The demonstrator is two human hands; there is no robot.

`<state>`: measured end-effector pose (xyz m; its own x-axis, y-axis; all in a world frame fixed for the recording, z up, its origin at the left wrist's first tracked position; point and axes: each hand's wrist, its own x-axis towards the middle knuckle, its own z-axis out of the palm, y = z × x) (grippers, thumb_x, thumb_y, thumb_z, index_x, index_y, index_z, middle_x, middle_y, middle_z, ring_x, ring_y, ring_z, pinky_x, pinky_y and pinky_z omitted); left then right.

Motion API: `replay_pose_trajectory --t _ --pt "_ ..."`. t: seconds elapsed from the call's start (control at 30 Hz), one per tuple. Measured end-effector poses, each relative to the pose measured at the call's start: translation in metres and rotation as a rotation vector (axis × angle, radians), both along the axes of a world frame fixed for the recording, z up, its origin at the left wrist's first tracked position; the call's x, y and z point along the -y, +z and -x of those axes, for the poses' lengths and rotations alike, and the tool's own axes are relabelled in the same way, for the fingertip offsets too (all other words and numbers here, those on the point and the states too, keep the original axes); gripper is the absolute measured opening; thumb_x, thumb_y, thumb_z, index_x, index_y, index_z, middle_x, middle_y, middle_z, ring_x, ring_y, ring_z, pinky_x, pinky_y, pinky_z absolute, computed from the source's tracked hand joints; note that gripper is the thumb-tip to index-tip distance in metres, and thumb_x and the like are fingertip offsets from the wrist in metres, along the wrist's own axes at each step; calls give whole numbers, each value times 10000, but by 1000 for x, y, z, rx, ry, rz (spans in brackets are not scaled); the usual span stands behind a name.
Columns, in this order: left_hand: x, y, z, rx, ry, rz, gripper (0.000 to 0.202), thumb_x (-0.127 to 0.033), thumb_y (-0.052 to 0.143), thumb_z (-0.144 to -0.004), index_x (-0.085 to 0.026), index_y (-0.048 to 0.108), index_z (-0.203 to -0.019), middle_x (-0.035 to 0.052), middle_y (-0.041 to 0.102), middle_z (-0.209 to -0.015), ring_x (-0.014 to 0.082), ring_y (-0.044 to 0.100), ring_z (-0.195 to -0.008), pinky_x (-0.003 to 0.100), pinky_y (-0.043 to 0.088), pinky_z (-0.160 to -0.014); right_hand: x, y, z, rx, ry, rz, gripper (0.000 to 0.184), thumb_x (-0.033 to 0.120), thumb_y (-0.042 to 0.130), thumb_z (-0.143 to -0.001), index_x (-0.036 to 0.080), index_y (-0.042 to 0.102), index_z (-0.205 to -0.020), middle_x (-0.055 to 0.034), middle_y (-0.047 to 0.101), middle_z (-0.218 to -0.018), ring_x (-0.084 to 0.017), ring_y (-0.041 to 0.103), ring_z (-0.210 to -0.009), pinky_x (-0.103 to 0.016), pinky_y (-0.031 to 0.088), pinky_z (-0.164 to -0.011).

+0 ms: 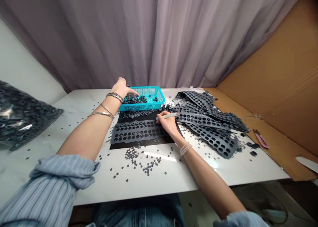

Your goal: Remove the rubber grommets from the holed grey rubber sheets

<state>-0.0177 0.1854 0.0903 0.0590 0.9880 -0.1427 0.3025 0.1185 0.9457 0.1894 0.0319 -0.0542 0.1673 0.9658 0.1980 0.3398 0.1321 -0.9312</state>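
Observation:
My left hand [123,88] reaches over the near left corner of a turquoise plastic basket [151,104] that holds several small black rubber rings; its fingers curl down above the rings. My right hand [167,122] grips a thin white stick-like tool [170,115] and rests at the right edge of a grey rubber sheet [135,132] full of punched round holes. That sheet lies on a black mat [139,143] just in front of the basket.
A heap of punched grey rubber sheets [211,121] lies to the right. Small black discs [139,159] are scattered over the white table [174,177]. A clear bag of black rings [20,116] sits at far left. Pink snips [260,138] lie on the cardboard at right.

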Motion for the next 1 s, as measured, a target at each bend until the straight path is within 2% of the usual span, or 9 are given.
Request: replay_pose_trajectory --t 0.07,0.13,0.27,0.33,0.43,0.53,0.63,0.83,1.0 --pt "0 -2 3 143 222 226 405 -190 420 -889 -17 466 -526 96 552 -814 242 637 -983 284 461 -552 1 2 1 2 8 0 193 309 559 -787 201 551 -628 -4 646 -539 -152 611 -548 -241 435 -579" --pt "4 -5 6 359 434 365 226 -285 550 -810 -83 615 -732 143 610 -957 318 607 -1107 387 518 -567 2 3 1 12 12 -9 193 300 557 -788 201 550 -623 -3 645 -538 -147 602 -541 -242 441 -588" --pt "20 -12 9 525 508 261 431 -364 548 -835 -262 582 -1252 159 547 -1275 365 540 -1223 502 567 -702 2 4 2 -13 5 -19 194 303 560 -793 202 546 -628 -6 649 -549 -149 614 -551 -241 462 -579" --pt "34 -20 7 527 413 172 487 -368 553 -854 -271 528 -1331 176 529 -1320 334 583 -1159 475 575 -751 1 5 3 -83 17 1 188 322 567 -800 202 551 -656 -11 658 -570 -154 635 -566 -242 489 -571" --pt "63 -41 -1 362 97 -68 415 -279 634 -811 -182 632 -1214 171 637 -1160 251 656 -990 378 557 -822 0 9 5 -213 40 66 167 324 587 -806 201 556 -698 -15 668 -605 -157 667 -596 -252 545 -590" --pt "95 -69 -7 -164 -257 -354 229 -230 700 -734 -167 754 -947 94 724 -927 215 657 -893 342 514 -864 -1 16 9 -249 65 174 139 272 623 -795 199 560 -694 -14 655 -587 -160 682 -609 -261 575 -606" --pt "115 -92 -8 -607 -472 -465 214 -216 688 -715 -185 787 -902 71 745 -894 220 658 -868 332 490 -845 1 20 16 -215 94 225 131 238 642 -785 193 573 -683 -18 655 -583 -167 690 -618 -264 577 -598" --pt "116 -108 -4 -852 -584 -524 297 -260 672 -733 -206 786 -1001 78 746 -927 235 645 -897 317 462 -830 9 7 24 -11 132 105 147 288 621 -803 187 604 -697 -26 687 -611 -166 683 -606 -253 547 -586" --pt "120 -107 -8 -889 -535 -557 270 -233 664 -734 -217 784 -975 77 728 -929 255 615 -978 324 453 -861 8 2 26 92 130 52 162 303 610 -808 185 623 -698 -27 701 -623 -154 656 -572 -237 509 -562"
